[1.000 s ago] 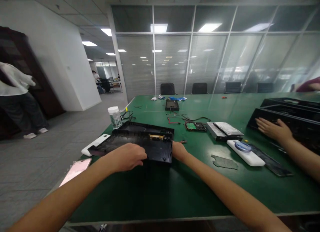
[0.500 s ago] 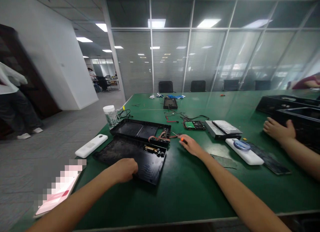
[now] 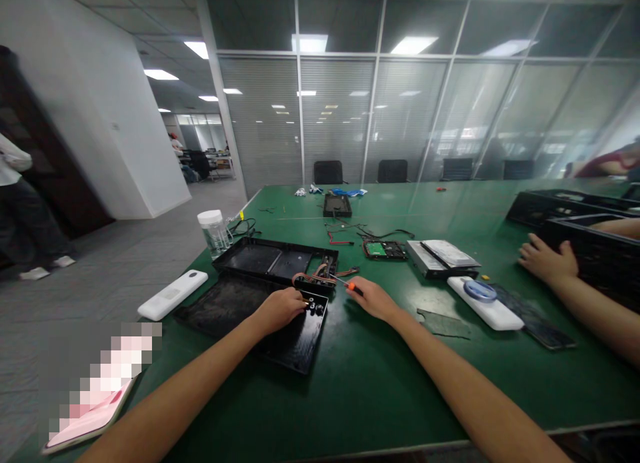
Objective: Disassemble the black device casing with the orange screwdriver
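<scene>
A flat black plastic cover (image 3: 235,306) lies in front of me on the green table (image 3: 380,383). My left hand (image 3: 279,310) rests on its far right part with the fingers curled down at a small part there. Behind it sits the black case base (image 3: 273,258) with red and brown wires (image 3: 320,275) at its right end. My right hand (image 3: 373,298) is closed on a small screwdriver with an orange handle (image 3: 351,286), its tip pointing toward the wires.
A white remote-like device (image 3: 173,294) and a clear jar (image 3: 215,232) are at the left. A green circuit board (image 3: 383,250), a drive (image 3: 440,257) and a white power bank (image 3: 483,302) lie to the right. Another person's hand (image 3: 545,262) rests on black cases at the far right.
The black cover came off the case and now lies flat nearer to me. My left hand slid to its far right part. My right hand picked up the screwdriver.
</scene>
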{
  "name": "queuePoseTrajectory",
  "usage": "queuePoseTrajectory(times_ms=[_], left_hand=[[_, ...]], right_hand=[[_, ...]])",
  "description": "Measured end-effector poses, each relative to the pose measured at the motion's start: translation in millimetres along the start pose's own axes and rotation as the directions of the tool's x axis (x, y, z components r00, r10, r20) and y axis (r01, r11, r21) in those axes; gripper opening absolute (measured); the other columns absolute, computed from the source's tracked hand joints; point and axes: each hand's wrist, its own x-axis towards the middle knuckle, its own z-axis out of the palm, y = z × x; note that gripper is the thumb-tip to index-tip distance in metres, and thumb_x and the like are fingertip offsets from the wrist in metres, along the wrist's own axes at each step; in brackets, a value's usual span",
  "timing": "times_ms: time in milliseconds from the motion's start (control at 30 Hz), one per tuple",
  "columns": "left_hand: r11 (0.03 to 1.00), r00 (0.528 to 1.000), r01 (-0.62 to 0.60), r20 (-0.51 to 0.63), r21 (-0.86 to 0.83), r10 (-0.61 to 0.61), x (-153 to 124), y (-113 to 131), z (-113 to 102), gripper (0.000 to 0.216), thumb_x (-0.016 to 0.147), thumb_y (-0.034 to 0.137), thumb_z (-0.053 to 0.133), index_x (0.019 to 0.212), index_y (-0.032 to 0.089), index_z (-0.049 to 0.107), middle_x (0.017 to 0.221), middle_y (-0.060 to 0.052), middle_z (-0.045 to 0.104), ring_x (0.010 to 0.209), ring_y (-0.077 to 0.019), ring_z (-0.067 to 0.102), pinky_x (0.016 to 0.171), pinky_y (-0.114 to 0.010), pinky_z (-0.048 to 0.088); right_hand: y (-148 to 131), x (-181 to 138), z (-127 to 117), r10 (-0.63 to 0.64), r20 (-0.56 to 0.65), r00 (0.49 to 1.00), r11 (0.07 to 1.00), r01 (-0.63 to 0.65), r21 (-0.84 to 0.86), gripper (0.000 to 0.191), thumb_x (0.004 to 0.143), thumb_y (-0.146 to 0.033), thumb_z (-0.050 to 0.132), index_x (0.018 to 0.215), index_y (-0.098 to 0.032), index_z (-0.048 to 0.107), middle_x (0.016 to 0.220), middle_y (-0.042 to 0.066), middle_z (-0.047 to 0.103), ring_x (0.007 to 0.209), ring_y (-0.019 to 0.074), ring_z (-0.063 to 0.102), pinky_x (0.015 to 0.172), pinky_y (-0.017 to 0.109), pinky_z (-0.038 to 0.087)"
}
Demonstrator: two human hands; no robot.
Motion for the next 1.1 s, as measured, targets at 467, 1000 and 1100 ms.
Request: queuePoseTrajectory(times_ms=[467, 1000, 1100], left_hand=[[0.988, 0.98, -0.156, -0.124, 0.002, 0.155, 16, 3, -16, 0.02, 0.09, 0.016, 0.036, 0.089, 0.013, 0.055, 0.09, -0.007, 0.056, 0.087, -0.0161, 0.05, 0.084, -0.03, 0.039], [0.977, 0.98, -0.184, -0.095, -0.104, 0.174, 30, 0, 11, 0.024, 0.091, 0.024, 0.04, 0.085, 0.013, 0.061, 0.079, -0.006, 0.06, 0.079, -0.0148, 0.054, 0.074, -0.025, 0.042], [0.977, 0.986, -0.141, -0.112, -0.162, 0.124, 33, 2, 11, 0.023, 0.09, 0.026, 0.043, 0.086, 0.013, 0.062, 0.083, -0.006, 0.061, 0.082, -0.0148, 0.054, 0.078, -0.025, 0.041]], right_hand=[[5, -1, -2, 0.052, -0.012, 0.999, 0.998, -0.053, -0.032, 0.026, 0.089, -0.034, 0.038, 0.1, -0.017, 0.055, 0.095, 0.005, 0.059, 0.087, 0.0159, 0.055, 0.078, 0.028, 0.041], [13, 1, 1, 0.104, -0.04, 0.994, 0.991, -0.107, -0.08, 0.029, 0.088, -0.035, 0.041, 0.107, -0.019, 0.056, 0.106, 0.006, 0.062, 0.097, 0.0184, 0.057, 0.083, 0.031, 0.042], [14, 1, 1, 0.108, -0.06, 0.992, 0.99, -0.113, -0.086, 0.031, 0.088, -0.036, 0.04, 0.109, -0.019, 0.055, 0.108, 0.006, 0.062, 0.099, 0.019, 0.056, 0.085, 0.032, 0.042]])
